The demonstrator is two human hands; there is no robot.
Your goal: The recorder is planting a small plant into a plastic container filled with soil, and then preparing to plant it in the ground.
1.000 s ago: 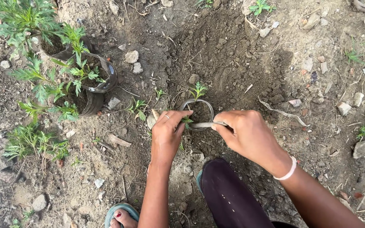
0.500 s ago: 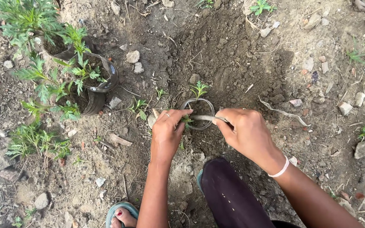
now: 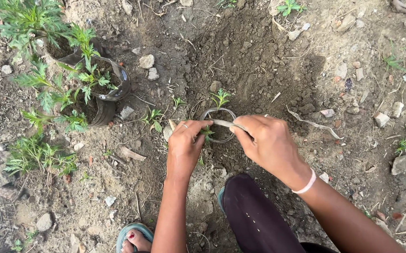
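At six o'clock, nearest the camera, a foot in a teal sandal (image 3: pixel 135 238) rests on the dry earth beside a knee in dark purple cloth (image 3: pixel 254 215), and both bare forearms reach up from there toward the middle of the view. The right wrist wears a thin white bangle (image 3: pixel 304 183). The left hand (image 3: pixel 184 147), with a silvery ring on one finger, has its fingers curled together against the nine o'clock side of a small round planting bag of thin grey plastic filled with dark soil (image 3: pixel 219 125), touching its rim. The right hand (image 3: pixel 268 143) is closed on the bag's three o'clock side, pinching a flattened strip of the grey plastic that stretches across the opening toward the left fingertips. The bag sits at the centre, in a shallow pit of loose dark brown soil (image 3: pixel 254 65), and a small green seedling with feathery leaves (image 3: pixel 220 98) stands at the bag's twelve o'clock edge. Farther off at ten o'clock, well apart from the hands, a cluster of black plastic nursery bags (image 3: pixel 113 89) holds taller leafy green saplings (image 3: pixel 48 56). Pale stones (image 3: pixel 146 62) and scattered weeds lie about the far ground.
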